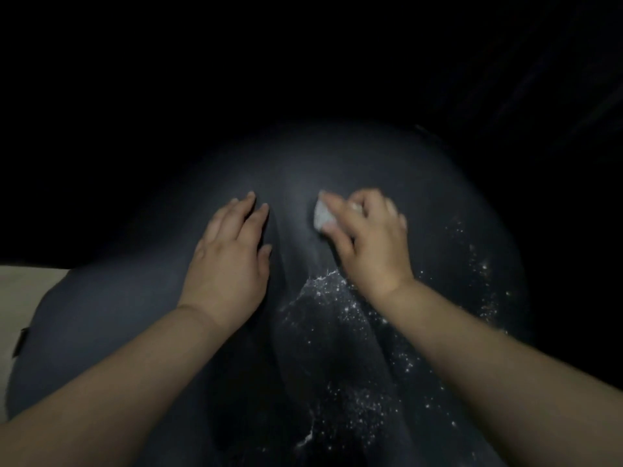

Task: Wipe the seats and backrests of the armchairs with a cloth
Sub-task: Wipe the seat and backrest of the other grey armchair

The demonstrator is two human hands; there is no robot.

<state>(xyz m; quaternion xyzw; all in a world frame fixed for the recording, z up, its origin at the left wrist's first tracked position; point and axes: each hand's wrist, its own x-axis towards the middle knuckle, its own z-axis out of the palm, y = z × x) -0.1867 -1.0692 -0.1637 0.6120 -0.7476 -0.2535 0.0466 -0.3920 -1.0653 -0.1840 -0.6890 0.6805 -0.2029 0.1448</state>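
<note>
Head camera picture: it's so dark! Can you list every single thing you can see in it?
armchair cushion: one, dark grey-blue, fills the middle.
cloth: one, white, bunched, on the cushion at centre, under the right hand's fingers.
sparkly specks: many, white, scattered on the cushion's lower right; wet or dusty, can't tell.
pale surface: one, beige, left edge.
left hand: one, flat on the cushion, left of the cloth.
right hand: one, grips the cloth.

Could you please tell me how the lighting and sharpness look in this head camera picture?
Head view: very dim, one pool of light falling on the dark armchair cushion around both hands; upper half nearly black. Wet specks glint below the right hand, which grips a pale cloth; cloth and fingertips slightly blurred. The left hand lies flat, sharper.
</note>
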